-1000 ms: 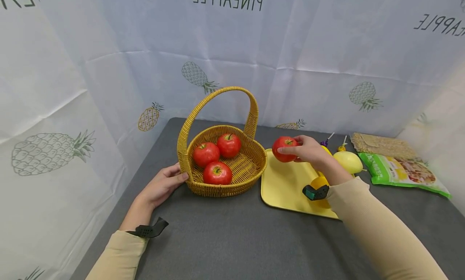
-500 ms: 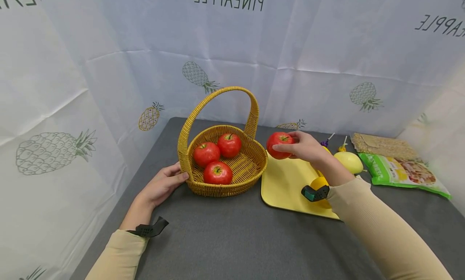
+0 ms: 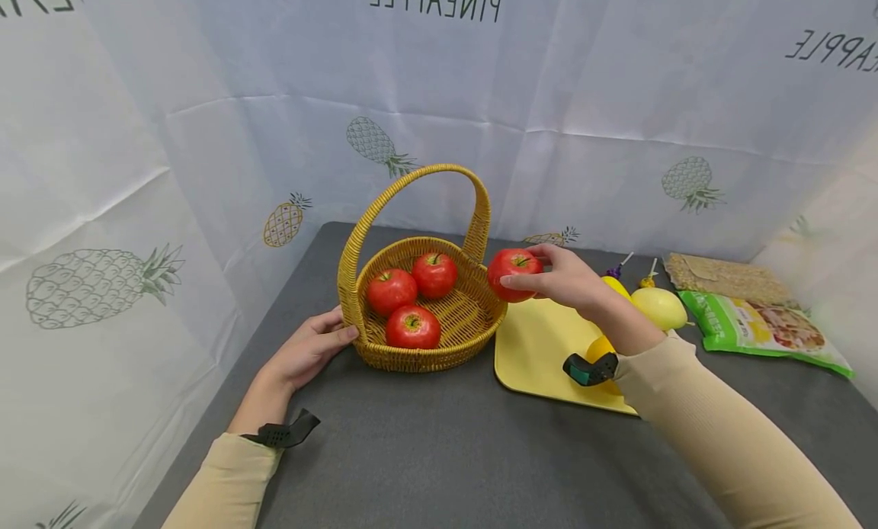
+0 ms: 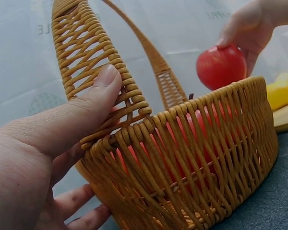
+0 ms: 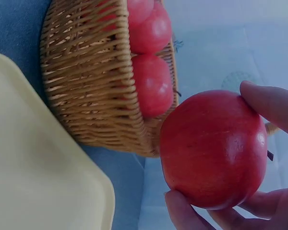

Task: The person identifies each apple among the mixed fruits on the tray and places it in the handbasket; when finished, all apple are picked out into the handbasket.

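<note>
A golden wicker basket (image 3: 411,359) with a tall arched handle stands on the dark table, three red apples (image 3: 413,327) inside it toward its left. My left hand (image 3: 310,348) grips the basket's left end at the handle's base; in the left wrist view the thumb (image 4: 108,79) lies over the wicker and the other fingers reach round outside. My right hand (image 3: 565,279) holds a fourth apple (image 3: 513,274) between thumb and fingers, raised at the basket's right rim. The right wrist view shows that apple (image 5: 213,148) close up, with the basket beyond.
Right of the basket lies a yellow tray (image 3: 542,354), with yellow fruit (image 3: 658,308) and an orange-yellow item (image 3: 600,349) partly behind the right arm. Farther right are a green food packet (image 3: 768,331) and a tan packet (image 3: 727,277). A pineapple-print curtain (image 3: 583,94) hangs behind the table.
My right hand has carried its apple leftward and slightly up, from over the tray to the basket's right rim. The left hand and basket have stayed in place.
</note>
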### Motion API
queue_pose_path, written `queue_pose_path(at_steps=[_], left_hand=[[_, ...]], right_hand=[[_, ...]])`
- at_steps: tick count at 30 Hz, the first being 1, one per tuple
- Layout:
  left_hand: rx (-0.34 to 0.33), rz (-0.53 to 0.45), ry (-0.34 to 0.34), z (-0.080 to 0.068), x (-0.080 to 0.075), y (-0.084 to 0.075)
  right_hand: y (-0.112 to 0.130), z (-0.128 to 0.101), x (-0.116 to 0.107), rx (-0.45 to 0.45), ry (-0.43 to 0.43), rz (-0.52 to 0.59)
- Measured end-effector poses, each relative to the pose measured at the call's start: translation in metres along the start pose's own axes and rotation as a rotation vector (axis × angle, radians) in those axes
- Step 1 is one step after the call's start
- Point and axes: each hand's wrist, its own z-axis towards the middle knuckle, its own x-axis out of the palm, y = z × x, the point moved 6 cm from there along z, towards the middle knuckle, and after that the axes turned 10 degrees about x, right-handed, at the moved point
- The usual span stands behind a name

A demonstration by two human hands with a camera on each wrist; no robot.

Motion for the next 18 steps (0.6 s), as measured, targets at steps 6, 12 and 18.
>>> queue_pose_path(at_steps=[6,12,18], left_hand=[[-0.002,0.003,-0.007,0.001,-0.001,-0.002],[-0.021,0.000,-0.010,0.002,0.000,0.000],[-0.033,-0.009,-0.017,0.000,-0.001,0.002]], right_hand=[[0.010,-0.002,0.006,-0.020,0.023,-0.017],[0.012,0.001,0.016,-0.033,0.062,-0.040],[0.015,0.007,0.029,-0.047,0.115,-0.044]])
